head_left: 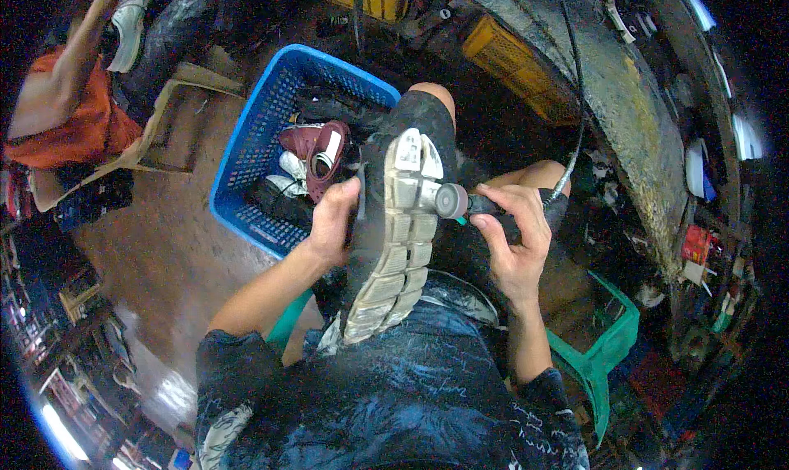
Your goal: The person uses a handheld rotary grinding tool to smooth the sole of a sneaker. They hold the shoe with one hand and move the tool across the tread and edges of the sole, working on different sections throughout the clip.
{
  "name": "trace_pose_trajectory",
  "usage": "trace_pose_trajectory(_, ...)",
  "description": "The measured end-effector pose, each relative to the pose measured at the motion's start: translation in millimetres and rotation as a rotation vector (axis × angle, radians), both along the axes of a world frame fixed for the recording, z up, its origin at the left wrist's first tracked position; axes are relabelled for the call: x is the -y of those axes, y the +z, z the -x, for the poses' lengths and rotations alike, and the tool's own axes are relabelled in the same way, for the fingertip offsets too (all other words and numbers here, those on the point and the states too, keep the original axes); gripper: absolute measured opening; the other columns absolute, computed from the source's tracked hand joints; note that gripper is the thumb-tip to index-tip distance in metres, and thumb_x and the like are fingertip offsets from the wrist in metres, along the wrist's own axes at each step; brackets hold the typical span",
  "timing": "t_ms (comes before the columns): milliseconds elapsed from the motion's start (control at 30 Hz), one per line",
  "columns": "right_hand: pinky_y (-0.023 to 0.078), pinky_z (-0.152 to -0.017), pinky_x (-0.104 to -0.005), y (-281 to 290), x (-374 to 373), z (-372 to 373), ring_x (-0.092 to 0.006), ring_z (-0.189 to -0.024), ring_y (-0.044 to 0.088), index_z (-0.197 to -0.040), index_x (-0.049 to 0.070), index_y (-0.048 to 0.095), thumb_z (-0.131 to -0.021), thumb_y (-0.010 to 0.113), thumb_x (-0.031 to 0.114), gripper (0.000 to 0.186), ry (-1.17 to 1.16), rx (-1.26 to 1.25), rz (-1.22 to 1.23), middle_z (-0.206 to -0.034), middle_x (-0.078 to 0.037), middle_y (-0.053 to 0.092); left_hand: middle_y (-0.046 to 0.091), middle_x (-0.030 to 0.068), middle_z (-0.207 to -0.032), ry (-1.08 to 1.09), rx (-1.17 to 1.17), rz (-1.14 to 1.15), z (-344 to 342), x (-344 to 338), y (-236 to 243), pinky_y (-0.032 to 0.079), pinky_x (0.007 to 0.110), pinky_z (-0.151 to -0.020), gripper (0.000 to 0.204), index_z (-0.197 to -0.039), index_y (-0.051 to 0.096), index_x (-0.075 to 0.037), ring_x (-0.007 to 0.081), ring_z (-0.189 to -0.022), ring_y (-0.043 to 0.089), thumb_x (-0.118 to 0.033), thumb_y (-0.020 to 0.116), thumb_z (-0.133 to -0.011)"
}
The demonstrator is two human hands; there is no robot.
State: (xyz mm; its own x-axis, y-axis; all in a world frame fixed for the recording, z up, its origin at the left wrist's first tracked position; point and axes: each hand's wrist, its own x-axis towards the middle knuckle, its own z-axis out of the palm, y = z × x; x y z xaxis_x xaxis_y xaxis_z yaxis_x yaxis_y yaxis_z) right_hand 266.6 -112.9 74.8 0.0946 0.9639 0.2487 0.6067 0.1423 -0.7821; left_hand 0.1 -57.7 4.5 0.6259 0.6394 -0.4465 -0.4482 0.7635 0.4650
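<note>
A dark shoe (399, 240) rests across my lap, its pale, blocky sole turned up and its toe pointing away from me. My left hand (335, 215) grips the shoe's upper from the left side; most of its fingers are hidden behind it. Between the fingers of my right hand (519, 232) is a small rotary grinder (485, 205) with a black cable running up from it. Its round grey head (451, 200) meets or nearly meets the right edge of the sole, near the front half.
A blue plastic basket (246, 154) with several shoes, one a maroon shoe (327, 154), stands to the left. Yellow crates (518, 67) lie at the back. A worn slab (625, 100) runs along the right. Another person in orange (82, 117) sits far left, holding a shoe.
</note>
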Motion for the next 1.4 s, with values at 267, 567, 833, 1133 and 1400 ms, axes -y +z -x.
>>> trace_pose_trajectory(267,0.051,-0.095,-0.0432,3,2,1,-0.0322,-0.103,0.069,-0.116,0.003,0.078,-0.085,0.086,0.012,0.033,-0.024,-0.052,0.027,-0.107,-0.013,0.076,0.078,0.0141,-0.128,-0.124,0.090,0.539,-9,-30,40,0.062,0.042,-0.100,0.053,-0.143,0.068,-0.006,0.0277,-0.109,0.078,-0.046,0.062,-0.108)
trace_pose_trajectory(567,0.051,-0.095,-0.0428,-3,5,5,-0.0327,-0.103,0.068,-0.116,0.004,0.078,-0.088,0.084,0.013,0.030,0.004,-0.058,0.006,-0.110,-0.013,0.076,0.063,0.0143,-0.139,-0.592,-0.841,-0.269,35,-2,43,0.043,0.039,-0.115,0.067,-0.159,0.045,-0.010,0.0251,-0.131,0.057,-0.051,0.062,-0.110)
trace_pose_trajectory(833,0.052,-0.094,-0.0421,-2,3,-1,-0.0324,-0.102,0.068,-0.115,0.004,0.078,-0.089,0.084,0.015,0.029,0.003,-0.085,0.018,-0.108,-0.013,0.076,0.057,0.0187,-0.151,-0.570,-0.880,-1.062,71,23,22,0.058,0.047,-0.105,0.053,-0.144,0.064,-0.009,0.0408,-0.130,0.065,0.006,0.061,-0.093)
trace_pose_trajectory(1133,0.053,-0.095,-0.0414,-9,7,-10,-0.0321,-0.103,0.069,-0.115,0.004,0.077,-0.090,0.083,0.015,0.028,-0.039,-0.086,0.014,-0.110,-0.014,0.077,0.047,-0.0005,-0.166,-0.490,-0.478,-2.168,86,3,-9,0.040,0.064,-0.126,0.058,-0.139,0.064,-0.048,0.0420,-0.155,0.040,-0.019,0.064,-0.090)
trace_pose_trajectory(1400,0.053,-0.093,-0.0391,3,7,-9,-0.0291,-0.103,0.069,-0.118,0.004,0.077,-0.092,0.082,0.014,0.028,-0.066,-0.128,0.064,-0.109,-0.012,0.075,0.050,0.0192,-0.165,-0.582,-0.255,-1.385,75,-57,-14,0.034,0.057,-0.128,0.044,-0.132,0.074,-0.011,0.0446,-0.147,0.051,-0.041,0.060,-0.102)
